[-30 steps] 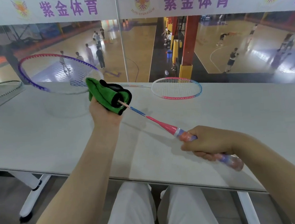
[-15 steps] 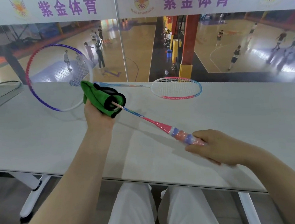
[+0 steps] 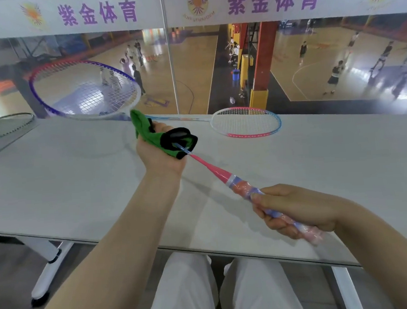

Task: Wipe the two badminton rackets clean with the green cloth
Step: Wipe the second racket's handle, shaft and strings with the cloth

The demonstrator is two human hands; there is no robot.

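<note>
Grey counter (image 3: 78, 188) runs wide across our view, its far edge against a glass wall. Both our forearms reach out over it from the near edge.

Held racket (image 3: 85, 90): lifted clear of the counter, head up and to the left, frame purple with a red tip, shaft slanting down to the right into a pink cone and a wrapped grip.

Second racket (image 3: 246, 121): lies flat near the counter's far edge, pink and blue frame, untouched.

Third racket head (image 3: 3, 126): dark green, at far left, only partly in view.

Left hand (image 3: 158, 153): arm extended forward, wrist straight, fingers clenched round the green cloth (image 3: 147, 132), which wraps the shaft just below the racket head.

Right hand (image 3: 297, 210): lower and nearer, knuckles up, fist closed round the grip, butt end poking out behind it.
</note>
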